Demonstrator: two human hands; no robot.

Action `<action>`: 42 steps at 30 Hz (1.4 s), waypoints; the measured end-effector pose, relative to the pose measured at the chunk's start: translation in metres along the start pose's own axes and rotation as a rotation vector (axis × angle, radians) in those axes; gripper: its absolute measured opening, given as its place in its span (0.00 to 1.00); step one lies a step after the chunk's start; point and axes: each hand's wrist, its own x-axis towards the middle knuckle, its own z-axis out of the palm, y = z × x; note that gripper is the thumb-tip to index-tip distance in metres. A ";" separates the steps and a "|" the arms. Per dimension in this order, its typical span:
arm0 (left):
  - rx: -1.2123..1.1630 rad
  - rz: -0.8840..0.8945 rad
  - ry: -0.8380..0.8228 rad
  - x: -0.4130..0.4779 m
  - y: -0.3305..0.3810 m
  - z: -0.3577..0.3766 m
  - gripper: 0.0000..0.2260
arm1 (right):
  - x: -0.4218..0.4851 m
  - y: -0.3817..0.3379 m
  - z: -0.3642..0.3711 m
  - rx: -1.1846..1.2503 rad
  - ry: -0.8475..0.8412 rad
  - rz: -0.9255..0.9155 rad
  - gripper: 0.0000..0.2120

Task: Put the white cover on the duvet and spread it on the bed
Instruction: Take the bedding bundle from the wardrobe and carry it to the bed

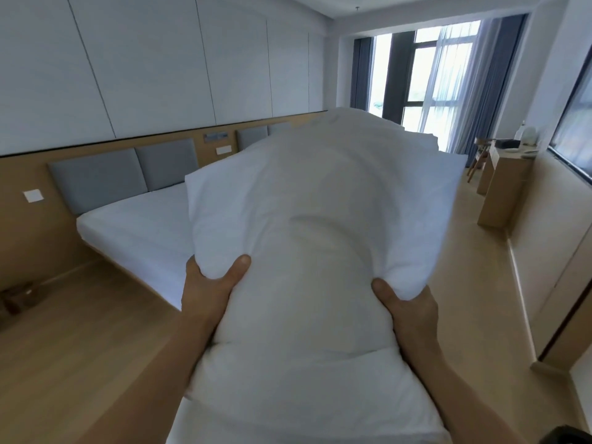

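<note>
I hold a big white folded bundle of bedding [320, 225] up in front of me, at chest height. It looks like the duvet; whether the cover is part of it I cannot tell. My left hand [213, 285] grips its lower left side, thumb on top. On the lower right side my right hand [405, 310] grips it the same way. The bed [134, 232], with a white sheet on the mattress, lies to the left and behind the bundle, which hides the bed's right half.
A wooden wall panel with grey headboard cushions [96, 181] runs behind the bed. A wooden platform [80, 331] borders the bed at the left. A desk [503, 181] with small items stands at the right wall. Curtained windows [442, 84] are at the far end.
</note>
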 end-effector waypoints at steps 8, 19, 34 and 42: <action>0.086 -0.003 0.021 0.142 -0.020 0.117 0.55 | 0.166 0.054 0.050 0.000 0.010 0.030 0.36; 0.113 -0.051 0.135 0.316 -0.036 0.293 0.54 | 0.425 0.109 0.106 -0.004 -0.102 0.039 0.28; 0.059 -0.095 0.250 0.597 -0.095 0.454 0.55 | 0.741 0.216 0.273 0.008 -0.265 0.031 0.34; 0.146 -0.155 0.351 0.739 -0.125 0.531 0.56 | 0.899 0.284 0.366 -0.019 -0.400 0.067 0.30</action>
